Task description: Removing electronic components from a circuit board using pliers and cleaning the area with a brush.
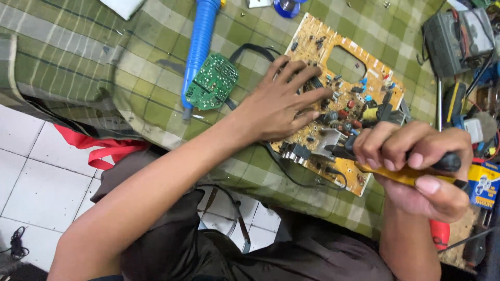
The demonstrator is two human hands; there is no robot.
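- The left hand [278, 101] lies flat, fingers spread, on the tan rectangular circuit board [341, 99], pressing it onto the green checked cloth [156, 67] covering the bench.
- The right hand [416, 169] has its grip clamped on a yellow-and-black handled tool [416, 174].
- The tool's long axis runs roughly left-right (slightly tilted), tip pointing left toward the board's near edge.
- The board's long axis runs diagonally, from upper left to lower right.
- A small green circuit board [212, 82] and a blue plastic tube-shaped tool [199, 47] lie left of the hand.
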